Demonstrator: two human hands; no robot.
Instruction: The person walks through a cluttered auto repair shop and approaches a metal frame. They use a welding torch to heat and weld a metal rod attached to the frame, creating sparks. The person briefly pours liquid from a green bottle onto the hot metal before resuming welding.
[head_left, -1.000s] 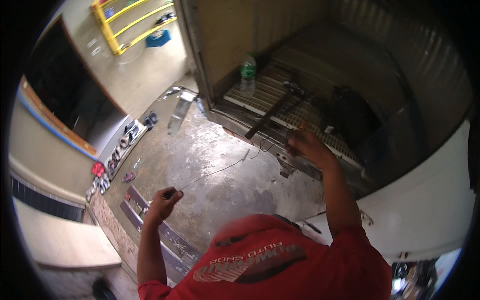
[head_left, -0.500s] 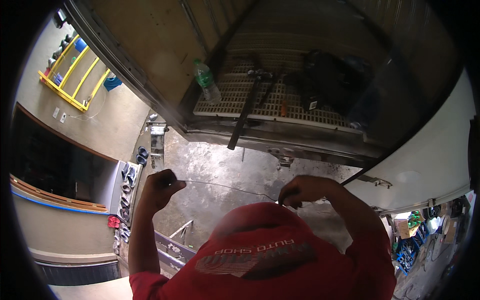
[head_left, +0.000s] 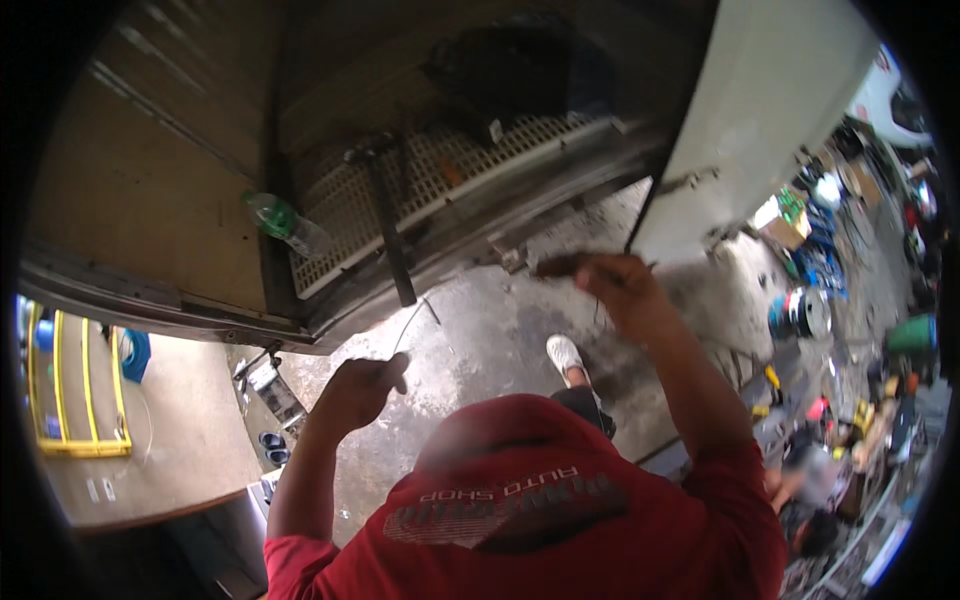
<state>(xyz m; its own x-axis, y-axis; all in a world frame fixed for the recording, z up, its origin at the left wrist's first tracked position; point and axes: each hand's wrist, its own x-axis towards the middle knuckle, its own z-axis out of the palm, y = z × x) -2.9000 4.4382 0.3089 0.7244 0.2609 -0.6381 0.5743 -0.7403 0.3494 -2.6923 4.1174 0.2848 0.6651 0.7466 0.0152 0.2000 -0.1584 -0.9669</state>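
My left hand (head_left: 362, 394) pinches a thin wire (head_left: 408, 326), with my right hand (head_left: 622, 292) out to the right of centre.
Left to right: a yellow rack (head_left: 84, 449) at the frame's left edge; a green-and-clear bottle (head_left: 287, 224) upper left; my closed left hand, the wire rising from it mid-frame; a long-handled tool (head_left: 388, 235) on pale grating (head_left: 500, 158); then my right hand, fingers curled and blurred, so I cannot tell what it grips.

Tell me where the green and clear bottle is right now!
In the head view, the bottle is left of the middle, at the pale grate's left end, between the tan wall and the long-handled tool.
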